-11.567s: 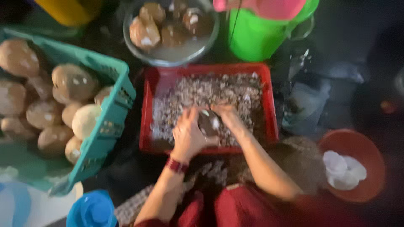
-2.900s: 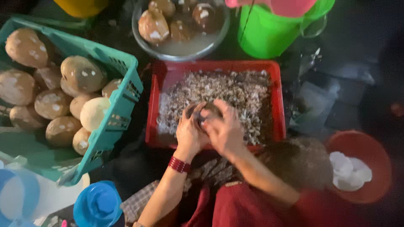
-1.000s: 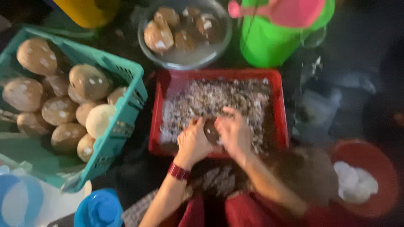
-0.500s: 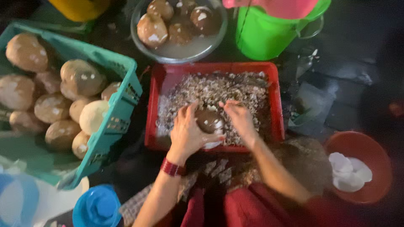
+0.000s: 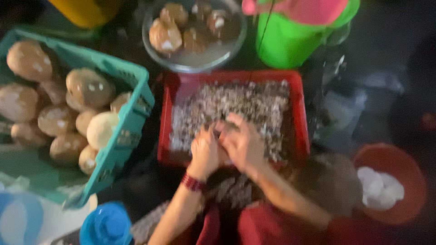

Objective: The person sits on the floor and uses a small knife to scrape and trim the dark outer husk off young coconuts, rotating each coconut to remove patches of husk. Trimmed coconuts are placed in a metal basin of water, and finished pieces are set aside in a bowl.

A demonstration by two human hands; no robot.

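Over the red tray (image 5: 299,113) of brown-and-white shavings: left hand (image 5: 205,152) and right hand (image 5: 243,145) closed together around a small dark round piece (image 5: 225,131) (mostly hidden, blurred). Could well have slipped from so tight a two-handed hold into the shavings. Beside, teal crate (image 5: 131,122) of brown husked coconuts (image 5: 88,88); beyond, metal bowl (image 5: 181,63) with more in water.
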